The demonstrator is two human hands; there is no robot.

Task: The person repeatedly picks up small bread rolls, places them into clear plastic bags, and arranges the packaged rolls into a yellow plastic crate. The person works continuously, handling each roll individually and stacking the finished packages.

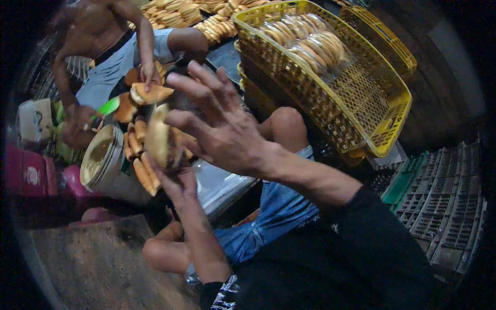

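Observation:
My left hand (181, 181) holds a bread bun (157, 138) from below, its shape smeared by motion. Above and to the right of that bun, my right hand (227, 126) is raised with fingers spread, and nothing shows in it. Several golden-brown buns (145, 174) lie just beyond my left hand. Across from me a co-worker's hand (150, 72) grips a split bun (150, 94). The co-worker's other hand (77, 120) has a green-handled tool (108, 107), its working end unclear. A tub (106, 170) with pale spread inside stands left of the buns.
A yellow crate (372, 124) with bagged buns (320, 49) stands at the right, on other crates. More buns (170, 13) fill the back. Grey crates (434, 196) lie far right. A pink container (31, 173) sits at the left, and a white plastic-like sheet (222, 183) near my knees.

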